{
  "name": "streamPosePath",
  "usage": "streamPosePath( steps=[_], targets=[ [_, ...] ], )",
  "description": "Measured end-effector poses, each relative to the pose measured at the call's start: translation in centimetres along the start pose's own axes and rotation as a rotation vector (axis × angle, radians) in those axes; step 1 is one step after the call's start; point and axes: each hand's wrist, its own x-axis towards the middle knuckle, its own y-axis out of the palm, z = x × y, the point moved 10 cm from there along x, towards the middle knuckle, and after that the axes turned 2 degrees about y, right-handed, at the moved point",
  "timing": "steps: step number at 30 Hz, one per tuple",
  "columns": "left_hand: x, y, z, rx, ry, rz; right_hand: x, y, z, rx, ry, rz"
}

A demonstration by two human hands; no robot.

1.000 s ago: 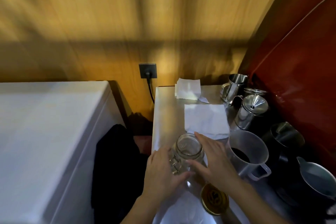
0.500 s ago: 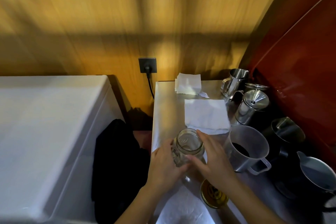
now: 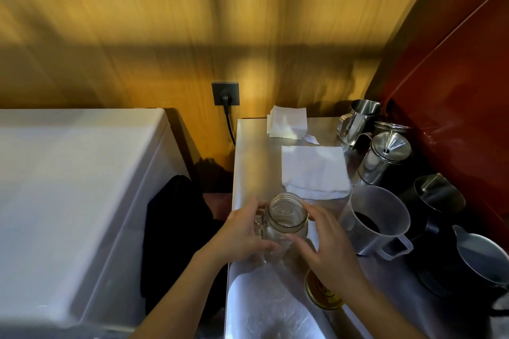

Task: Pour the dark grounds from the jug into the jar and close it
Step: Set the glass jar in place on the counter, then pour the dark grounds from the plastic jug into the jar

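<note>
An empty clear glass jar (image 3: 287, 213) with a handle stands upright and uncapped on the steel counter (image 3: 253, 162). My left hand (image 3: 242, 234) wraps its left side at the handle. My right hand (image 3: 326, 239) cups its right side. Both hands touch the glass. A grey plastic jug (image 3: 378, 219) with dark grounds at its bottom stands just right of the jar, its handle toward me. The gold lid (image 3: 321, 294) lies flat on the counter below my right wrist, partly hidden by it.
A folded white cloth (image 3: 314, 170) lies behind the jar, with paper napkins (image 3: 286, 122) further back. Steel pitchers (image 3: 358, 122), a steel pot (image 3: 385, 159) and black jugs (image 3: 432, 201) crowd the right edge beside a red wall. A white appliance (image 3: 68, 201) fills the left.
The view shifted slightly. Both hands stay around the jar, and the right hand has slid down from over the mouth to its right side.
</note>
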Motion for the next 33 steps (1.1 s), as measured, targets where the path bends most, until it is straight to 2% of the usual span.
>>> streamPosePath(
  steps=[5,11,18,21,24,27,29,33],
  targets=[
    [0.3,0.4,-0.2,-0.065,0.007,0.055,-0.3,0.0,0.0,-0.004,0.015,-0.006],
    [0.0,0.4,0.1,-0.128,0.027,0.022,-0.6,-0.7,-0.4,-0.03,0.053,-0.007],
    [-1.1,1.1,0.8,-0.261,0.045,-0.033,-1.5,-6.7,-2.0,0.012,0.062,-0.268],
    [-1.3,1.0,1.0,-0.3,0.057,-0.08,-2.7,-9.3,-3.4,-0.049,0.103,-0.41],
    [-1.2,1.0,1.0,-0.327,0.078,-0.077,-4.4,-11.1,-5.8,-0.115,0.193,-0.527],
    [-1.1,1.2,1.2,-0.353,0.08,-0.073,-6.4,-11.2,-9.7,-0.022,0.382,-0.575],
    [-1.0,1.3,1.5,-0.376,0.068,-0.068,-7.6,-10.2,-12.1,0.069,0.513,-0.544],
    [-0.9,1.4,1.8,-0.385,0.054,-0.064,-8.7,-7.8,-14.6,0.247,0.609,-0.458]
  ],
)
